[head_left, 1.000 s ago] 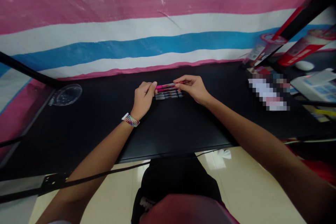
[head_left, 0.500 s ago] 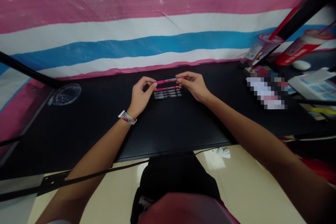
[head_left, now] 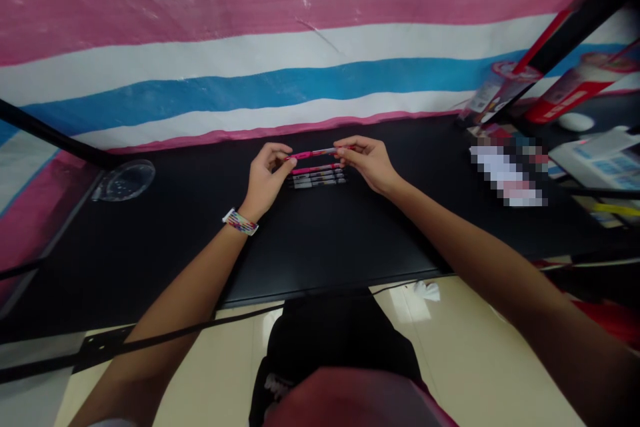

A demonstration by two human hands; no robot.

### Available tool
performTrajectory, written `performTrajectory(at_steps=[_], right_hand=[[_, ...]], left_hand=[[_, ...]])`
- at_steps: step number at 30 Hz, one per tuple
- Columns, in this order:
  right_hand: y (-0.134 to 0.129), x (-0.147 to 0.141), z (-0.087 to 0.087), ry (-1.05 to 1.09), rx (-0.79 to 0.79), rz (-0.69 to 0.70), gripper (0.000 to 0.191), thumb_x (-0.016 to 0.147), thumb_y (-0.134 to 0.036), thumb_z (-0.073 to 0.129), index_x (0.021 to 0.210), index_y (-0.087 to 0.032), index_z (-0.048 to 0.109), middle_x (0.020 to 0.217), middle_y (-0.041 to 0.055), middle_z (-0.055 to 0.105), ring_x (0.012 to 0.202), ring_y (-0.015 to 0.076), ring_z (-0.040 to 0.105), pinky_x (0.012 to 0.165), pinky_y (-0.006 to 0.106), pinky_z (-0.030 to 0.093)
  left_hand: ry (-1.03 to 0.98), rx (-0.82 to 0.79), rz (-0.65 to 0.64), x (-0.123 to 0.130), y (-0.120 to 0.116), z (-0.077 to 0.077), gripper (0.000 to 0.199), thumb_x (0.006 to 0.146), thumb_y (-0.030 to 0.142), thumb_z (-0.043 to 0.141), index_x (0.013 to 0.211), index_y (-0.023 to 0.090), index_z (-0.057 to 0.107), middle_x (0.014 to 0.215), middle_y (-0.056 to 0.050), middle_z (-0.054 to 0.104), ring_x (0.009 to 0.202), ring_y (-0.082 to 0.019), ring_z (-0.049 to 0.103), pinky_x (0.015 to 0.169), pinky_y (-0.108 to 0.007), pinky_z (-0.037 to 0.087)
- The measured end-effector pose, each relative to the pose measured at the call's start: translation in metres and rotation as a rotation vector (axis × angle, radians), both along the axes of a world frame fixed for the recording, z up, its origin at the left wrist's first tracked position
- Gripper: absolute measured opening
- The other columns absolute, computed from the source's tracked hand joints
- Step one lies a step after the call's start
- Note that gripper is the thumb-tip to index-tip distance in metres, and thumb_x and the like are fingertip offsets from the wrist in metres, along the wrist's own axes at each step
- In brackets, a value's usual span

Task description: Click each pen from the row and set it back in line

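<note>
A pink pen (head_left: 306,155) is held level between my two hands, just beyond a row of pens. My left hand (head_left: 267,172) pinches its pink left end. The clear and red right end is between the thumb and fingers of my right hand (head_left: 367,159). Another pink pen (head_left: 315,169) lies on the black table (head_left: 320,240) at the far side of the row. Several grey pens (head_left: 319,179) lie parallel on the near side of it, close together.
A clear round lid (head_left: 125,180) lies at the left. Two cups with red straws, a clear one (head_left: 500,93) and a red one (head_left: 575,90), stand at the back right, near a white mouse (head_left: 576,122). A striped sheet (head_left: 280,90) hangs behind the table.
My left hand has shifted slightly left along the pen. The right hand has hardly moved.
</note>
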State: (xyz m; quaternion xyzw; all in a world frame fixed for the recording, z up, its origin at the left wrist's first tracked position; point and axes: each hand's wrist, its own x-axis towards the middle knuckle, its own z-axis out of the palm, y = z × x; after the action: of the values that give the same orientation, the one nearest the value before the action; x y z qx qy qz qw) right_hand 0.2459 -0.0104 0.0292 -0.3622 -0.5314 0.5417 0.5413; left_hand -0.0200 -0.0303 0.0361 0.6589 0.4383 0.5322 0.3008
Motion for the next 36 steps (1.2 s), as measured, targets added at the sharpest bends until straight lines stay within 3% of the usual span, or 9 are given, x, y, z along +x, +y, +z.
performTrajectory(at_steps=[4, 8, 16, 22, 25, 29, 31, 33, 36], right_hand=[[-0.002, 0.000, 0.001, 0.006, 0.010, 0.017, 0.035, 0.077, -0.045, 0.097, 0.102, -0.024, 0.086, 0.093, 0.0046, 0.081, 0.079, 0.0188, 0.070, 0.084, 0.042, 0.062], [0.000, 0.001, 0.001, -0.027, 0.024, 0.003, 0.030, 0.076, -0.038, 0.092, 0.103, -0.026, 0.084, 0.094, 0.0039, 0.080, 0.085, 0.0214, 0.072, 0.088, 0.044, 0.064], [0.008, 0.006, -0.002, -0.044, 0.065, -0.153, 0.021, 0.075, -0.032, 0.083, 0.095, -0.026, 0.082, 0.087, 0.0029, 0.077, 0.077, 0.0206, 0.068, 0.084, 0.045, 0.062], [0.007, 0.007, 0.001, -0.067, 0.093, -0.212, 0.019, 0.075, -0.031, 0.081, 0.094, -0.026, 0.081, 0.090, 0.0032, 0.078, 0.079, 0.0213, 0.070, 0.086, 0.046, 0.064], [0.001, 0.003, 0.002, -0.093, 0.079, -0.083, 0.022, 0.076, -0.032, 0.087, 0.096, -0.024, 0.085, 0.091, 0.0043, 0.080, 0.082, 0.0224, 0.073, 0.091, 0.048, 0.064], [-0.004, -0.001, 0.001, -0.108, 0.063, -0.012, 0.025, 0.077, -0.036, 0.093, 0.099, -0.025, 0.088, 0.094, 0.0050, 0.083, 0.086, 0.0233, 0.075, 0.094, 0.048, 0.064], [-0.004, -0.001, 0.000, -0.091, 0.042, -0.025, 0.027, 0.076, -0.037, 0.094, 0.100, -0.025, 0.088, 0.093, 0.0049, 0.083, 0.084, 0.0228, 0.074, 0.092, 0.047, 0.065], [-0.002, 0.000, 0.000, -0.055, 0.007, -0.031, 0.029, 0.075, -0.038, 0.093, 0.099, -0.024, 0.088, 0.091, 0.0052, 0.082, 0.080, 0.0219, 0.074, 0.089, 0.047, 0.065], [-0.001, 0.001, 0.000, -0.039, -0.014, -0.012, 0.030, 0.076, -0.040, 0.093, 0.100, -0.024, 0.087, 0.092, 0.0056, 0.081, 0.080, 0.0216, 0.073, 0.089, 0.047, 0.065]], left_hand=[[0.074, -0.020, 0.044, -0.001, -0.001, 0.001, 0.057, 0.109, 0.063, 0.065, 0.069, 0.023, 0.067, 0.061, 0.000, 0.063, 0.061, -0.014, 0.061, 0.066, -0.032, 0.051], [0.067, -0.057, 0.120, -0.003, 0.001, -0.002, 0.071, 0.112, 0.067, 0.058, 0.055, 0.024, 0.056, 0.049, 0.000, 0.052, 0.051, -0.014, 0.053, 0.056, -0.033, 0.042], [-0.042, 0.009, 0.169, -0.008, 0.009, -0.006, 0.029, 0.099, 0.050, 0.082, 0.089, 0.025, 0.074, 0.083, -0.002, 0.075, 0.081, -0.018, 0.072, 0.082, -0.034, 0.060], [-0.102, -0.003, 0.115, -0.007, 0.008, -0.006, 0.021, 0.094, 0.043, 0.087, 0.100, 0.024, 0.080, 0.101, -0.006, 0.084, 0.097, -0.021, 0.078, 0.097, -0.039, 0.064], [-0.029, -0.025, 0.053, -0.006, 0.003, -0.003, 0.026, 0.098, 0.050, 0.083, 0.094, 0.024, 0.079, 0.091, -0.005, 0.082, 0.089, -0.021, 0.077, 0.089, -0.037, 0.063], [0.121, 0.007, 0.064, -0.005, 0.000, -0.002, 0.057, 0.113, 0.058, 0.059, 0.068, 0.024, 0.065, 0.059, 0.000, 0.058, 0.059, -0.016, 0.057, 0.066, -0.034, 0.053], [0.120, 0.030, 0.053, -0.005, 0.000, -0.003, 0.049, 0.111, 0.058, 0.064, 0.075, 0.024, 0.067, 0.065, 0.000, 0.061, 0.064, -0.016, 0.061, 0.069, -0.033, 0.054], [0.075, 0.048, 0.005, -0.003, 0.000, -0.004, 0.030, 0.101, 0.055, 0.079, 0.098, 0.026, 0.073, 0.088, -0.003, 0.074, 0.084, -0.019, 0.073, 0.083, -0.034, 0.060], [0.017, 0.022, -0.054, -0.001, 0.001, -0.005, 0.034, 0.104, 0.051, 0.075, 0.128, 0.028, 0.071, 0.098, -0.004, 0.078, 0.093, -0.021, 0.079, 0.093, -0.039, 0.062]])
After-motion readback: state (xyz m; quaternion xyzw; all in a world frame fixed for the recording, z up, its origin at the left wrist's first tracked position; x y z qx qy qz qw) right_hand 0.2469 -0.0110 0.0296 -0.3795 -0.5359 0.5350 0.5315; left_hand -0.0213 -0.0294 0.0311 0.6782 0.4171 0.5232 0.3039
